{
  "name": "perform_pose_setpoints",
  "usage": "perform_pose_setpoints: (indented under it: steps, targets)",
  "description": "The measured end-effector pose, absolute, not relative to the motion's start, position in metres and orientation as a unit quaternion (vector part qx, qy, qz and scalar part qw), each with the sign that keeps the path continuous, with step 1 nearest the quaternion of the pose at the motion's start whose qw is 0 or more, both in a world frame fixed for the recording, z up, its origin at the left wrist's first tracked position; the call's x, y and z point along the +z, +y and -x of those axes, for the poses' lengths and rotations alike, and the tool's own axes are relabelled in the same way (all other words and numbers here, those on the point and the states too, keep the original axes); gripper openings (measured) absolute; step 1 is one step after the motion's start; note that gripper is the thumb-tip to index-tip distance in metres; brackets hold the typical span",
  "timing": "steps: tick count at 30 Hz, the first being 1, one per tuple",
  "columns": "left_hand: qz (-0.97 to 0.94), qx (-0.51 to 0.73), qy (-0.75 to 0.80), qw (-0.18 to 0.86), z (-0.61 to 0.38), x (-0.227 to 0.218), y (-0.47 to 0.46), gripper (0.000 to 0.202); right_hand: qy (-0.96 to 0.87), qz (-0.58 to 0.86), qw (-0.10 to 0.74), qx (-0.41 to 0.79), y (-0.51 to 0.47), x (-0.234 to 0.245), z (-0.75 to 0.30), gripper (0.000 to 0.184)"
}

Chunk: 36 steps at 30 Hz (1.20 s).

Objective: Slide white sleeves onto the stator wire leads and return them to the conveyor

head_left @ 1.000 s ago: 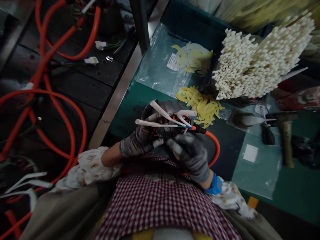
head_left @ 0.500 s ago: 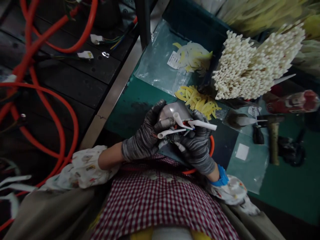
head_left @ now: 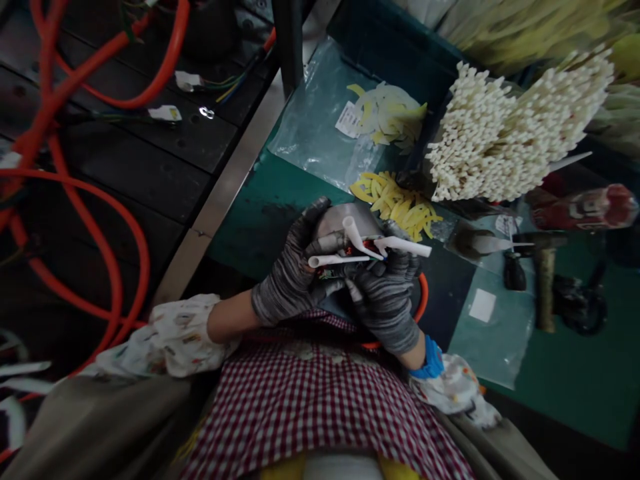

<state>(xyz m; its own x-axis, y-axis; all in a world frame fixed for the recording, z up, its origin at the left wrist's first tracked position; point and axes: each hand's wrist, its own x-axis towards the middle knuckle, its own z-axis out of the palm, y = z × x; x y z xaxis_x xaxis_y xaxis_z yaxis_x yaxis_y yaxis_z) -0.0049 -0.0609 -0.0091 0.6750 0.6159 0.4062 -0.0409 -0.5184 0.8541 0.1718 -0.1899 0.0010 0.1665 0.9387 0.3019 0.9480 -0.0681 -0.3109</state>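
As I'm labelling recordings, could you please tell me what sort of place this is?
Probably an assembly workshop, judging by the hammer on the green bench, the thick orange cables, and the held metal part.

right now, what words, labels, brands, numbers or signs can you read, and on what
No text can be read.
White label on the upper clear bag: print too small.
Small label below the white tubes: too small.
Red container: markings too blurred.
White square: no print visible.
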Motion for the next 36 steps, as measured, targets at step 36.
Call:
perform_pose_setpoints:
  steps: [36]
  targets:
    - [-0.799,0.303,0.235,0.463,0.003,-0.002,-0.05,0.088,-0.407,0.805,0.422,-0.096,-0.236,0.004,-0.248,0.012]
